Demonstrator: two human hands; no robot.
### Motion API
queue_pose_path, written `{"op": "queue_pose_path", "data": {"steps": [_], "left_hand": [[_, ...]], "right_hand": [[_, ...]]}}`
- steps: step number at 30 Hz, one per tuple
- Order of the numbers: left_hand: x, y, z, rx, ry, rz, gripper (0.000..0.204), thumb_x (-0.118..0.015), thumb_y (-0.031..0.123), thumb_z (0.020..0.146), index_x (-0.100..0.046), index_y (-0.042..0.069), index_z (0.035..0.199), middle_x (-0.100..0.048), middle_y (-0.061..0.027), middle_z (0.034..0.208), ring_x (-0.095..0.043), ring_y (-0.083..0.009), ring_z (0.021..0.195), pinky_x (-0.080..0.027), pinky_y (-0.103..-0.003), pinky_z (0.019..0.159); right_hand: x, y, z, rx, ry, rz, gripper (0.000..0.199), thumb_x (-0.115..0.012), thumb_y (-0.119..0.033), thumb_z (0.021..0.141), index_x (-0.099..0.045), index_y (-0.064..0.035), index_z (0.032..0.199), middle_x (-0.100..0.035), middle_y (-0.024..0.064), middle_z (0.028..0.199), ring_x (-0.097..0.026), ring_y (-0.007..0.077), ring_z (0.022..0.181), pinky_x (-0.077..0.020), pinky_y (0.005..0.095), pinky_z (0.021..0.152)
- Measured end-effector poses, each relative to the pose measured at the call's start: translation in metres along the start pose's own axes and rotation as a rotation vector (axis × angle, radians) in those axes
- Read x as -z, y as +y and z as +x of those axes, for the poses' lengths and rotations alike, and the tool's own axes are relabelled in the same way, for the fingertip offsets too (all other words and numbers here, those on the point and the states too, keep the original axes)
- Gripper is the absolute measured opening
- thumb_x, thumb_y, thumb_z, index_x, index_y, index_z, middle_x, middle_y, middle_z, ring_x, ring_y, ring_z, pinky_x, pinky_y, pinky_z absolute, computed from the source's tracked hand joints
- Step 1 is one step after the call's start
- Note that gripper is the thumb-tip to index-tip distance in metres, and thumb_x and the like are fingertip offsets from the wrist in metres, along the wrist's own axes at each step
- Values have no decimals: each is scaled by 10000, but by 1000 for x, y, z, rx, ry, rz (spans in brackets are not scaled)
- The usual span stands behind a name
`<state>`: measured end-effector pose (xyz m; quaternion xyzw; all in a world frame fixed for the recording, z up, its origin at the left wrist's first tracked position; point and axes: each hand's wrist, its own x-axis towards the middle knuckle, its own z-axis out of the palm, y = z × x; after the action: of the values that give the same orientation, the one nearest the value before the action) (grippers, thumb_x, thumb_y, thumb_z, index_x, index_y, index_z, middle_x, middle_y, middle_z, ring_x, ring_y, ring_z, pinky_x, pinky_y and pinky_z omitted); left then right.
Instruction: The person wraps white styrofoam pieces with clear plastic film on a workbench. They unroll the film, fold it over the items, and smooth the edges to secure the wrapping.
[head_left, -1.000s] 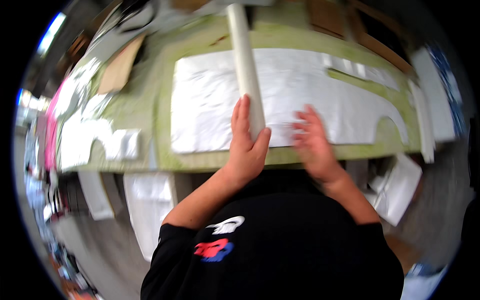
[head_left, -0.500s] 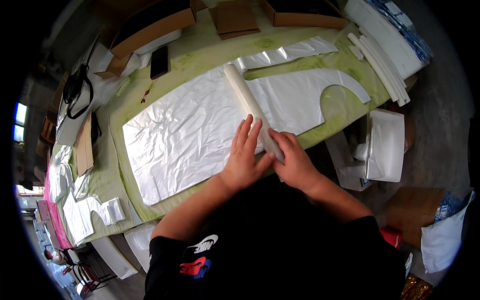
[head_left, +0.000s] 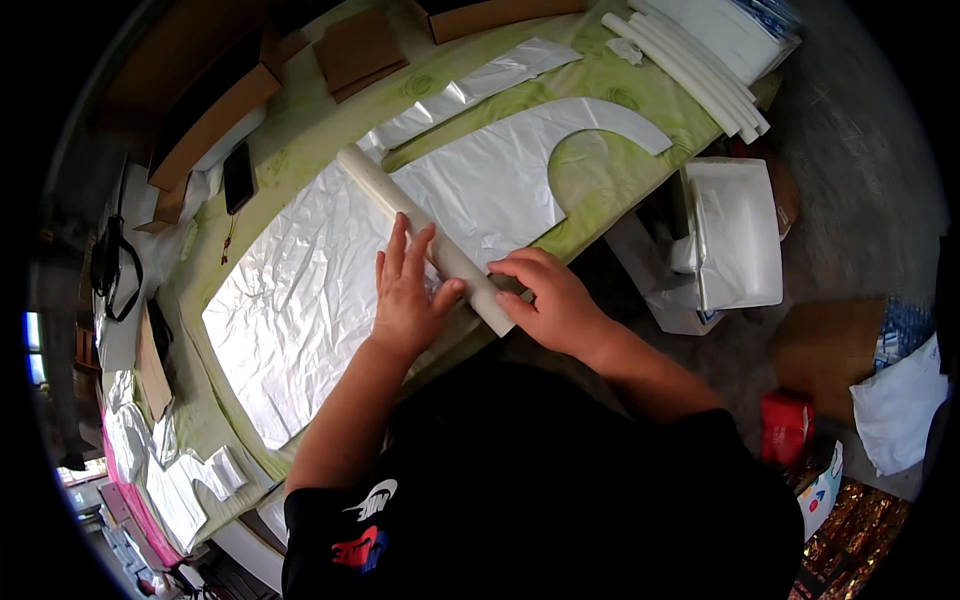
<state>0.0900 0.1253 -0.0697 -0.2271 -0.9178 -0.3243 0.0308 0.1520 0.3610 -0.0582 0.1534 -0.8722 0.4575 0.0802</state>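
A white glossy plastic sheet cut like an apron (head_left: 300, 275), creased on its left part, is spread over the table. Its right end has a curved cut-out, and a long strip reaches toward the far side. Across it, slanting from far left to near right, lies a pale tube (head_left: 378, 185). My left hand (head_left: 402, 300) is at the tube's left side, fingers stretched apart, thumb by the tube. Close to the tube's near end is my right hand (head_left: 560, 302), its thumb at the tube's edge and its bent fingers apart from the thumb.
More white tubes (head_left: 690, 75) lie at the far right corner of the table. Cardboard boxes (head_left: 215, 110) and a phone (head_left: 238, 178) are at the far left. Folded white plastic pieces (head_left: 190, 490) lie near left. A white bin (head_left: 745, 235) stands right of the table.
The view has shifted, so the table sits further left in it. My right hand has loosened from the tube's near end, its thumb and fingers now apart. The tube still lies across the sheet.
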Motion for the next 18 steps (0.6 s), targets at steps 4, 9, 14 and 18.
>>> {"op": "queue_pose_path", "data": {"steps": [4,9,14,18], "left_hand": [[35,-44,-37,12,326,-30,770,-775,67,820,-428,49,1508,-355,-238,1603,-327,-443,1476,-282,-502,1215],[131,-144,-139,666,588,211,826,-799,239,861,-382,50,1550,-384,-247,1577,-365,-385,1470,-347,-462,1178],[196,-155,-231,1140,453,85,950,-836,388,828,-358,17,1560,-607,-218,1390,-638,-287,1183,-521,-396,966],[219,-126,-232,1369,345,-227,899,-808,434,861,-391,38,1552,-657,-123,1293,-656,-193,1047,-535,-331,860]], "right_hand": [[2,5,-15,-135,110,255,315,-708,-49,913,-666,-45,1225,-637,98,1187,-648,169,901,-540,273,709],[3,30,-39,-188,172,272,256,-667,-16,956,-667,-24,1212,-647,73,1171,-597,97,867,-507,229,752],[0,35,-43,-364,125,470,229,-600,-13,1012,-635,0,1237,-655,45,1147,-589,82,949,-484,225,859],[-10,32,-36,-290,70,406,224,-591,-12,1015,-633,2,1235,-659,47,1155,-593,86,952,-488,232,859]]}}
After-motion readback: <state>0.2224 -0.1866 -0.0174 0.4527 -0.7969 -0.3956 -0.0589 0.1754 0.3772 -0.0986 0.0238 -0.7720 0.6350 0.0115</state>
